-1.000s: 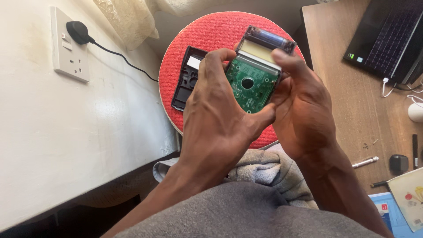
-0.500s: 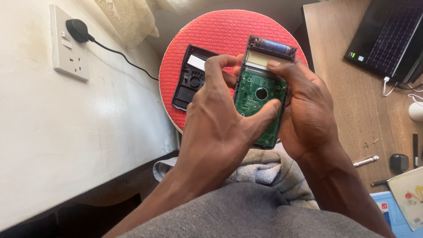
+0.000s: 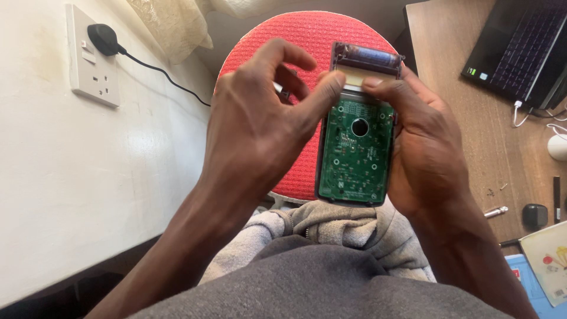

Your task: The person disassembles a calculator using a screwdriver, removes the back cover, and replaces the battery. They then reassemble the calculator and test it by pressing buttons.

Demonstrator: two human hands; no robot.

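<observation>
An opened handheld device (image 3: 356,147) with a bare green circuit board and a small display strip at its top hangs above a round red stool seat (image 3: 307,35). My right hand (image 3: 422,147) grips it along its right edge, thumb across the upper part. My left hand (image 3: 260,130) presses its thumb on the pale ribbon strip just under the display, the other fingers spread apart above the stool. The black cover that lay on the stool is hidden behind my left hand.
A white wall socket (image 3: 91,59) with a black plug and cable sits on the wall at left. A wooden desk (image 3: 466,118) at right holds a laptop (image 3: 520,47), white cables, a pen and small items. Grey clothing covers my lap below.
The device has turned upright and lower in my hands, the board now facing me fully. My left hand moved up, its thumb now on the ribbon strip and its fingers spread.
</observation>
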